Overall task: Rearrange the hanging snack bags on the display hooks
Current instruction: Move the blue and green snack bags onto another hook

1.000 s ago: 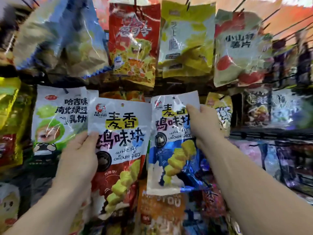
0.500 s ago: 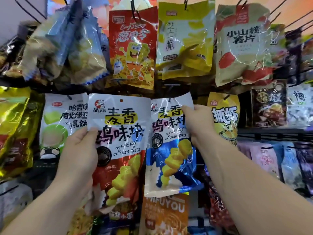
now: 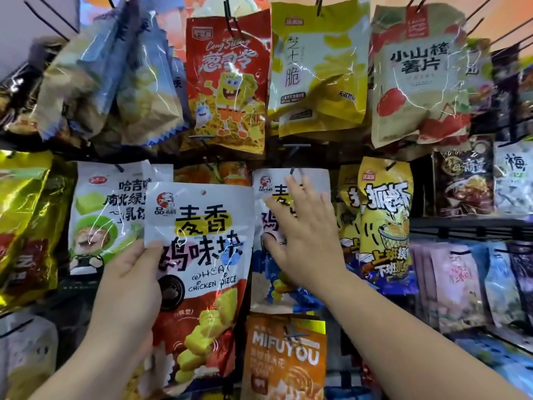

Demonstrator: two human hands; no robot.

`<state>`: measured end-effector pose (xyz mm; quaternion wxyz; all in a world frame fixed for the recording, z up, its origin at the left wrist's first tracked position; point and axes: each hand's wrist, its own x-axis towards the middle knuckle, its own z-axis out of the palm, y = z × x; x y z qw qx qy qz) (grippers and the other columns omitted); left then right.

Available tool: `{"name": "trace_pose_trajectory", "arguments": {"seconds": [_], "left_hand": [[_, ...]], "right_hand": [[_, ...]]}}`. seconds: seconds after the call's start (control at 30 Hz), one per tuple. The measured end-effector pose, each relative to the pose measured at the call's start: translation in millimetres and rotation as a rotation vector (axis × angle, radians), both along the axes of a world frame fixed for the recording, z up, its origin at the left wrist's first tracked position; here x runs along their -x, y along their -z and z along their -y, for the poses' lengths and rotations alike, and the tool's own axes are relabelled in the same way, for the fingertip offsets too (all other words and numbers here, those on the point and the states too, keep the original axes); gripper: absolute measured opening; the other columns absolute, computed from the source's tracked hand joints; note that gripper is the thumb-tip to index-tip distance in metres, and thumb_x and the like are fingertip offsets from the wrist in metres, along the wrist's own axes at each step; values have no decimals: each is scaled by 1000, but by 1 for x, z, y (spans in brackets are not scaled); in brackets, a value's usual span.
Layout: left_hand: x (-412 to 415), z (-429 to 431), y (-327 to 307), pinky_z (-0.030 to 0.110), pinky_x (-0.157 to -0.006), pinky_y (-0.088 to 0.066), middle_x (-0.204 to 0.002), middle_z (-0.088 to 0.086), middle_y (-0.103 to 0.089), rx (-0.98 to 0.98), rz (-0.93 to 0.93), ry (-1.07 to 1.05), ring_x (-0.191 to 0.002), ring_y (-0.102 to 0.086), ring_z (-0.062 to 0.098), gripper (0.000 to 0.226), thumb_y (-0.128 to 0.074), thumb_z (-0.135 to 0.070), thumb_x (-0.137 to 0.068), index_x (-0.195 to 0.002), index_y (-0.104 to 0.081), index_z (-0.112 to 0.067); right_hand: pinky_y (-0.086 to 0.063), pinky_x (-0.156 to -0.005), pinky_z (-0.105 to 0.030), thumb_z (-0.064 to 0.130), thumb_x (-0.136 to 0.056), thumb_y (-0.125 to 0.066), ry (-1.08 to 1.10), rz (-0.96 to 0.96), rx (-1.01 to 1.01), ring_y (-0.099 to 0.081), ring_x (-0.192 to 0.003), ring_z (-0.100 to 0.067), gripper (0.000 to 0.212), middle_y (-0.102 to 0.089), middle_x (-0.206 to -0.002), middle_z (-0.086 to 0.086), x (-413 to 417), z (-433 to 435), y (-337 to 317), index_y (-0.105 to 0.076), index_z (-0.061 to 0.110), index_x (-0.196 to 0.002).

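While the left hand [image 3: 127, 287] grips the red bag [image 3: 202, 255] by its left edge, thumb across the front, the right hand [image 3: 305, 243] lies flat on the blue bag [image 3: 277, 295], fingers straight and spread, holding nothing.

The blue bag hangs on 1 hook [image 3: 292, 170], whose tip shows at the bag's top edge, just beside the right fingertips. The flat palm probably steadies this bag or presses it back along the hook.

The red bag is held just left of the blue bag and in front of it, overlapping its left edge. Its hang hole [image 3: 203, 192] shows free, so it appears to be on no hook. The 2 bags carry matching print, which suggests the red one awaits a place nearby.

Room around the blue bag is tight:
- Left: a green-and-white bag [image 3: 101, 215], partly behind the red bag.
- Right: a yellow bag [image 3: 385, 220], close by.
- Below: an orange bag [image 3: 284, 356], its top meeting the blue bag's bottom edge.
- Above: a cartoon bag [image 3: 227, 82], hanging low.

Open room lies mainly toward the viewer, along the hook.
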<state>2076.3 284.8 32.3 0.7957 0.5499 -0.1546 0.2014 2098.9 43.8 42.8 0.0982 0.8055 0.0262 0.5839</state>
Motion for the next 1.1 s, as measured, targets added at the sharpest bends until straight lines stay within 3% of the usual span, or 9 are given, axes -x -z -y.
{"name": "trace_pose_trajectory", "arguments": {"seconds": [0.2, 0.4, 0.57, 0.67, 0.73, 0.8, 0.93, 1.0, 1.1], "left_hand": [[-4, 1, 5, 17, -67, -36, -44, -40, -51, -4, 3, 13, -44, -48, -27, 37, -47, -11, -109, -80, -51, -34], [-8, 1, 5, 16, -66, -36, -46, -38, -54, -5, 41, 28, -45, -51, -25, 36, -47, -12, -109, -82, -49, -36], [-19, 7, 6, 24, -77, -45, -66, -29, -71, -59, 61, 49, -62, -64, -17, 35, -50, -16, -109, -84, -67, -33], [-24, 19, 3, 24, -74, -46, -69, -25, -74, -86, 76, 90, -70, -68, -9, 32, -49, -17, -109, -87, -69, -29], [-25, 30, -2, 20, -71, -50, -71, -25, -74, -123, 94, 108, -73, -70, -6, 34, -47, -18, -109, -87, -69, -29], [-27, 43, -9, 20, -67, -56, -79, -15, -79, -150, 93, 132, -79, -75, 5, 34, -46, -18, -110, -90, -73, -26], [-32, 76, -20, 28, -72, -61, -87, -3, -81, -175, 92, 173, -84, -77, 18, 32, -46, -22, -111, -99, -75, -21], [-33, 92, -25, 14, -62, -54, -78, -13, -78, -185, 90, 185, -81, -74, 11, 33, -46, -22, -111, -93, -73, -22], [-31, 106, -31, 10, -55, -47, -71, -17, -73, -183, 72, 253, -80, -71, -5, 33, -49, -23, -109, -83, -68, -28]], "right_hand": [[12, -125, -62, 62, -105, -29, 215, -297, 1, 20, -159, -32, 66, 11, -174, -3, -25, 14, -2, -11, 39, -164], [11, -125, -63, 64, -106, -21, 242, -403, -44, 24, -157, -32, 67, 21, -172, -2, -40, 17, -8, 2, 41, -164], [9, -126, -62, 62, -106, -25, 160, -477, -87, 22, -158, -29, 65, 20, -173, 1, -40, 19, -16, -4, 42, -164], [-9, -129, -57, 52, -107, -30, -144, -457, -259, -2, -161, -25, 56, -9, -175, 1, -31, 19, -23, -26, 38, -162], [-38, -117, -44, 44, -106, -32, -398, -268, -386, -41, -145, -17, 49, -52, -153, 1, -15, 15, -28, -54, 28, -146], [-48, -84, -35, 37, -108, -34, -566, -46, -528, -59, -102, -11, 37, -69, -110, 5, 7, 8, -35, -67, 21, -113], [-53, -72, -31, 40, -106, -53, -729, 49, -798, -66, -83, -10, 23, -71, -94, 2, 39, 1, -53, -68, 23, -110], [-47, -63, -35, 39, -103, -59, -673, 86, -788, -61, -71, -15, 32, -68, -80, -9, 39, 6, -61, -68, 11, -93], [-30, -58, -34, 31, -101, -62, -522, 114, -799, -41, -62, -22, 46, -48, -68, -21, 32, 18, -72, -54, -6, -75]]}}
